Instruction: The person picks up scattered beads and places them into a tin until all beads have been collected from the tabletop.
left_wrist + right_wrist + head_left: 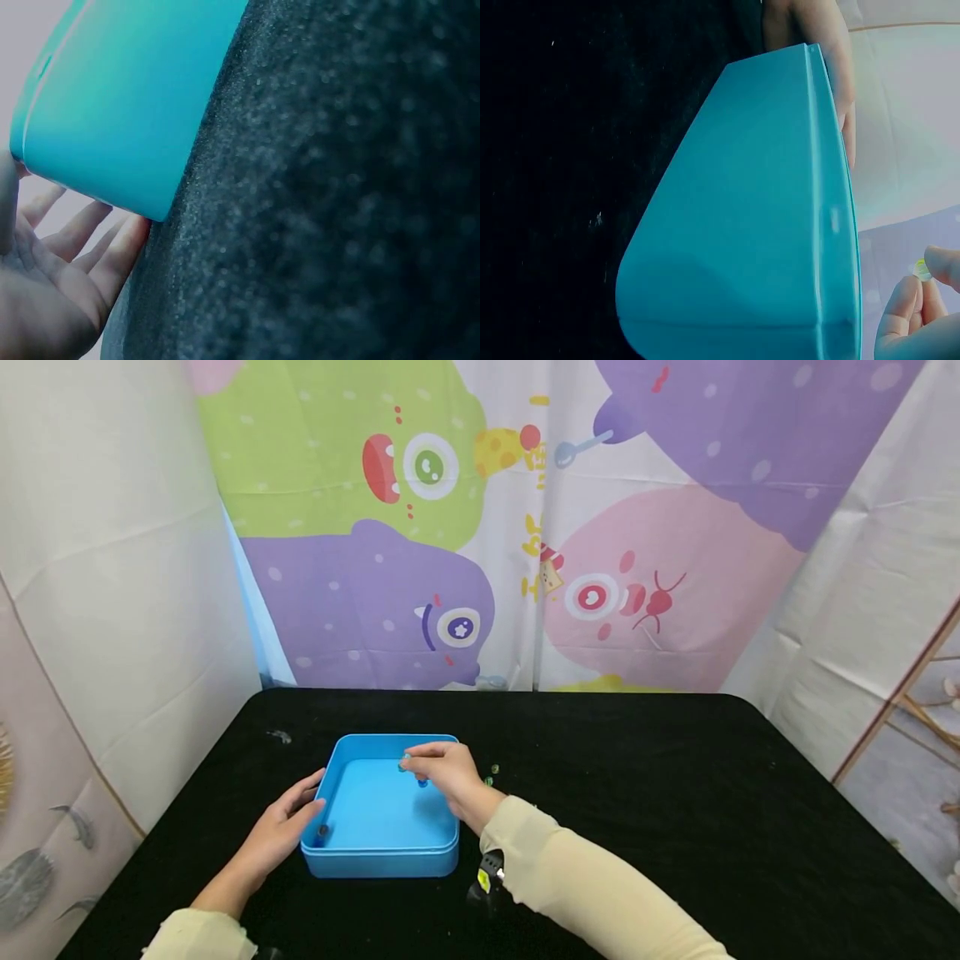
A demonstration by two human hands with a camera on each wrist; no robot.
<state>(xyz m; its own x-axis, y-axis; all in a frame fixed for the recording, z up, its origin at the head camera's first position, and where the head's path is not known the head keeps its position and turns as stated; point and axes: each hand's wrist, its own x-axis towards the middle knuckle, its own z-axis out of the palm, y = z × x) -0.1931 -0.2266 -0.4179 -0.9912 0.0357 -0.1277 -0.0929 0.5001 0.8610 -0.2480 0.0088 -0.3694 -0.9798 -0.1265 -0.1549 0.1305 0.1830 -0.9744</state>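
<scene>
Hands apart, one on each side of a container: the right hand [447, 777] pinches a small glass marble [923, 271] between thumb and fingertips, and the left hand [276, 835] rests against the container with its fingers extended and slightly spread. The marble, clear with a streak of yellow in the right wrist view, is held above the inside of a blue rectangular box [378, 864] with rounded corners. Just below the right fingers shows a blue marble [422, 783]; whether it is held or lies in the box cannot be told. The right forearm reaches in from the lower right, so that the hand crosses over the right rim and points left. The left forearm rises from the lower left; its fingers touch the outer left wall, with the thumb near the rim. Inside the box, a dark marble [322, 831] sits near the front left corner. Outside, just beyond the right wall, lie two greenish marbles [489, 781], close together. Everything stands on a counter [645, 810] covered in black cloth. Pale yellow sleeves [600, 881] cover both forearms. Behind hangs a curtain [517, 527] printed with green, purple and pink cartoon monsters.
</scene>
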